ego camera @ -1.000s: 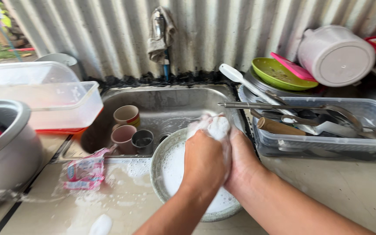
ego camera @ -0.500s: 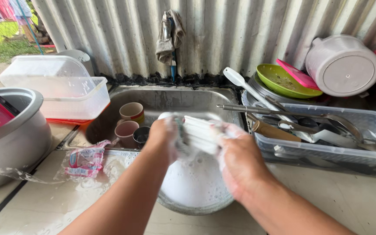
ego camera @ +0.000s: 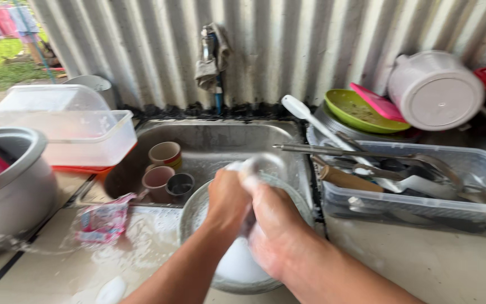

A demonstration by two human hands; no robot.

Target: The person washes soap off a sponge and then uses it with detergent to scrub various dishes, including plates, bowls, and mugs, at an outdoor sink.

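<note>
My left hand [ego camera: 227, 198] and my right hand [ego camera: 275, 229] are pressed together over a round bowl [ego camera: 189, 209] of white soapy water at the sink's front edge. Between them they clasp a foam-covered white object [ego camera: 253, 166]; it is blurred and mostly hidden by my fingers, so I cannot tell its shape. Both hands are wet with suds.
The steel sink [ego camera: 226, 135] holds three cups [ego camera: 163, 153]. A clear tub [ego camera: 482, 164] of utensils stands on the right, with a green plate [ego camera: 361, 112] and a white lidded pot [ego camera: 434, 90] behind it. On the left are a clear container [ego camera: 68, 132], a grey pot [ego camera: 12, 188] and a crumpled sachet [ego camera: 102, 220].
My hands have closed together and dropped lower over the bowl. The ridged white object, spread out between them half a second ago, is now almost covered.
</note>
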